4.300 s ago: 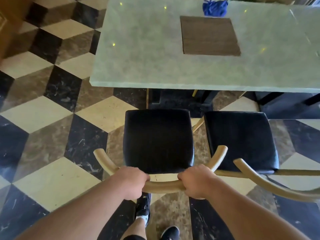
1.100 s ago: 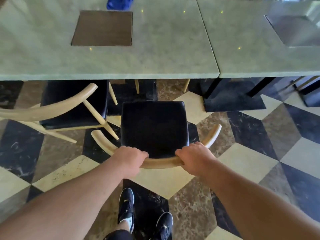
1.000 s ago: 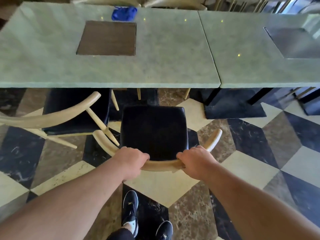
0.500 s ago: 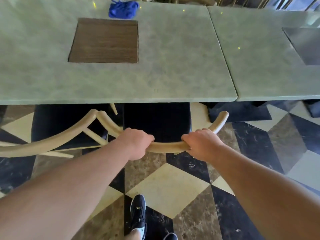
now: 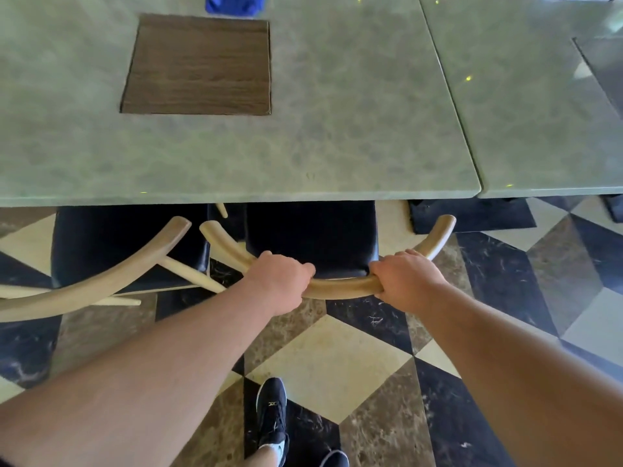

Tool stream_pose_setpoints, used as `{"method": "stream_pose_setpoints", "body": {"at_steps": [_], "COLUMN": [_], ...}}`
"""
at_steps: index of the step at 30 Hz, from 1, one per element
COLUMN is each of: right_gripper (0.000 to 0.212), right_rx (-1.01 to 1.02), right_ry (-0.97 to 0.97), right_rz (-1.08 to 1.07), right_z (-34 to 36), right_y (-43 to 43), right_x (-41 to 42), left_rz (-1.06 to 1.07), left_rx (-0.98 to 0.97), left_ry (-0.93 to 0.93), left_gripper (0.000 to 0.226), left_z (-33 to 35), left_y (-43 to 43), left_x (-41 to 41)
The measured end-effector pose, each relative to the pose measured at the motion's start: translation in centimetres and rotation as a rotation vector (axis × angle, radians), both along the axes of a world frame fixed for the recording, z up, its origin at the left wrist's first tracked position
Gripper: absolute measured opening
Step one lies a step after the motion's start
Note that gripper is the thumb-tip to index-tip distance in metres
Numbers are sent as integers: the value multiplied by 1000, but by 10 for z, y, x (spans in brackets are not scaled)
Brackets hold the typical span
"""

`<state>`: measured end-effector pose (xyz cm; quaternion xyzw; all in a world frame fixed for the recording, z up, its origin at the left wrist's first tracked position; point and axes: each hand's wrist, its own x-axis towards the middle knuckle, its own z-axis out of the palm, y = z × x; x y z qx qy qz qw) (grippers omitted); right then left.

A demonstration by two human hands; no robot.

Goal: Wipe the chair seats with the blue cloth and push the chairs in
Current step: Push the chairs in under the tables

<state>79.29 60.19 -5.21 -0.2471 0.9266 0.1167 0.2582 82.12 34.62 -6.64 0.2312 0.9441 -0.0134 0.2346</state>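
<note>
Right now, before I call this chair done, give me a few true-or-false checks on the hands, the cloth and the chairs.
1. Both hands grip the curved wooden backrest of the chair. True: the left hand and the right hand are both closed around it.
2. The blue cloth is in the right hand. False: it lies on the far side of the green table.
3. The black seat is partly under the table edge. True.
4. The neighbouring chair on the left stands out in the open floor. False: its seat also reaches under the table.
5. The brown square inset is covered by the cloth. False: the cloth sits beyond it.
</note>
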Motion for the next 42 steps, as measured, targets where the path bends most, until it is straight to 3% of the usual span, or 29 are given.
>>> {"method": "stream_pose_setpoints", "body": {"at_steps": [4, 9, 13, 17, 20, 23, 27, 42], "right_gripper": [26, 25, 23, 37, 48, 38, 32, 34], "right_rx": [14, -17, -75, -208, -250, -259, -242, -245], "right_ry": [-25, 11, 6, -29, -2, 27, 39, 3], "right_rz": [-23, 38, -70, -106, -131, -74, -48, -139], "right_z": [0, 4, 2, -10, -27, -35, -32, -33], "right_y": [-17, -55, -110, -186, -221, -229, -231, -232], "right_x": [13, 44, 66, 64, 43, 27, 19, 24], "left_rz": [32, 136, 302, 439, 484, 528, 588, 571], "left_rx": [-43, -32, -107, -233, -208, -79, -4, -18], "left_ry": [3, 96, 196, 212, 151, 16, 19, 87], "left_gripper": [41, 43, 54, 84, 101, 87, 62, 68], "left_z": [15, 41, 50, 36, 16, 0, -7, -10], "left_y": [-19, -90, -146, -205, -234, -241, -244, -254], "left_x": [18, 60, 88, 76, 40, 20, 17, 37]}}
